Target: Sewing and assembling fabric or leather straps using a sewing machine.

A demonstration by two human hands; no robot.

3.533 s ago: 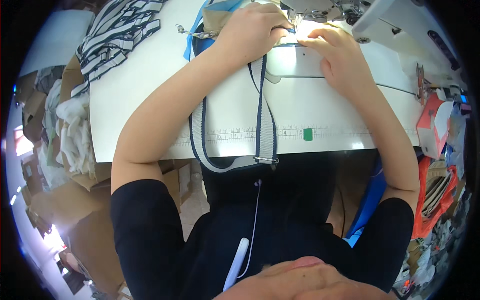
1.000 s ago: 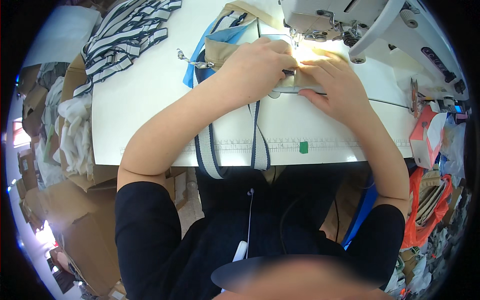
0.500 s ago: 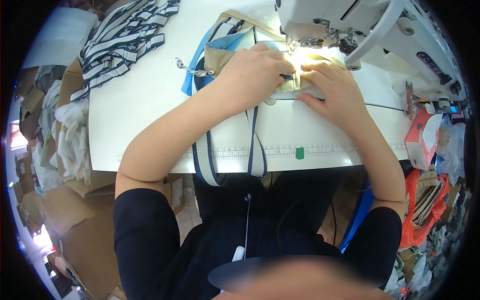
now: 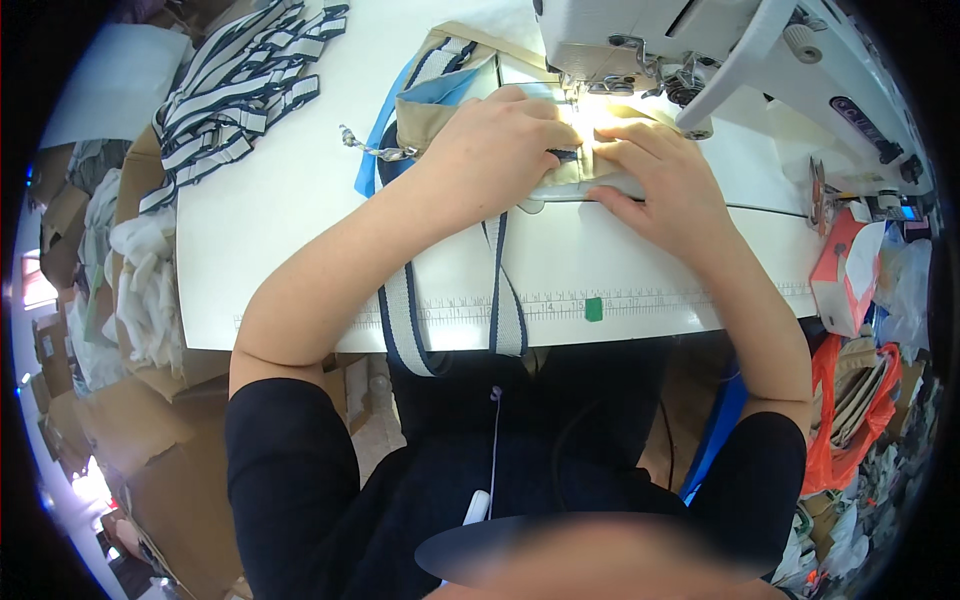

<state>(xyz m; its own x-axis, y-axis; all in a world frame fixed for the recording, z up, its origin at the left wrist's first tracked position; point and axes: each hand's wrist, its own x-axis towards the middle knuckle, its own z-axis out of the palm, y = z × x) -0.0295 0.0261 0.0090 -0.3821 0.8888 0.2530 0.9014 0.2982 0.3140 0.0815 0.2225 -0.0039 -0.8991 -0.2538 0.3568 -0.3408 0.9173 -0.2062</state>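
Compared with the earliest frame, more of the beige cloth bag (image 4: 425,122) and of the sewing machine (image 4: 650,40) shows; the strap (image 4: 400,310), whose metal buckle hung at the front edge of the table (image 4: 290,180) then, now drops past that edge in two plain strands; since half a second ago, the hands have hardly shifted at the machine; the bag lies left of the machine and runs in under its needle, its long axis slanting toward the needle; the strap points from the machine toward the person, lengthwise front to back; the left hand (image 4: 500,140) presses the bag just left of the needle, though whether its fingers pinch I cannot tell; the right hand (image 4: 665,180) rests to the needle's right, fingers spread, thumb apart.
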